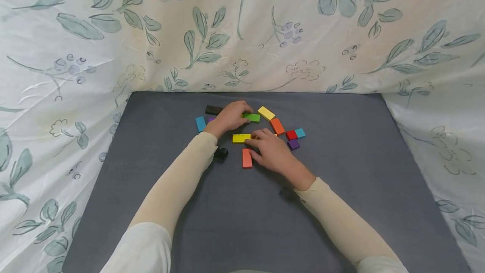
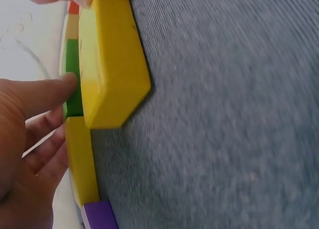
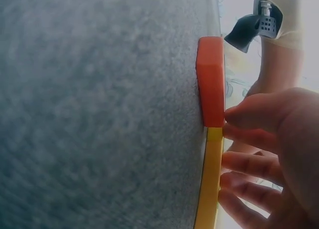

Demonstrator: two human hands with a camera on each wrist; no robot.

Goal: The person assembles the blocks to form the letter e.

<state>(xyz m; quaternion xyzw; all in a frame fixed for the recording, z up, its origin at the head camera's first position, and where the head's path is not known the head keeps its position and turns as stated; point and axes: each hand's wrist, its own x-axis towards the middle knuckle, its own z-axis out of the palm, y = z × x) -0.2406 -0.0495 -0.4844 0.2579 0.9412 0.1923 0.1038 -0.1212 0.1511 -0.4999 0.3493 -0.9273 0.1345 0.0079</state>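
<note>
In the head view my left hand (image 1: 229, 116) reaches to a green block (image 1: 253, 118) in a curved row. It pinches the green block, thumb (image 2: 67, 87) against its near side and other fingers behind the row. My right hand (image 1: 273, 150) lies lower, its fingertips touching a yellow block (image 1: 240, 139). Its thumb (image 3: 249, 114) is beside a red-orange block (image 3: 212, 84), which stands end-on to the yellow one. Part of the yellow block is hidden under the right hand. In the left wrist view a further yellow block (image 2: 82, 161) adjoins the green one.
A pale yellow block (image 1: 266, 113), an orange block (image 1: 277, 126), a red block (image 1: 291, 135), a small blue block (image 1: 300, 132) and a purple block (image 1: 293, 144) continue the arc rightward. Leftward lie a black block (image 1: 214, 110) and a blue block (image 1: 201, 124). A dark cloth (image 1: 235, 222) covers the table.
</note>
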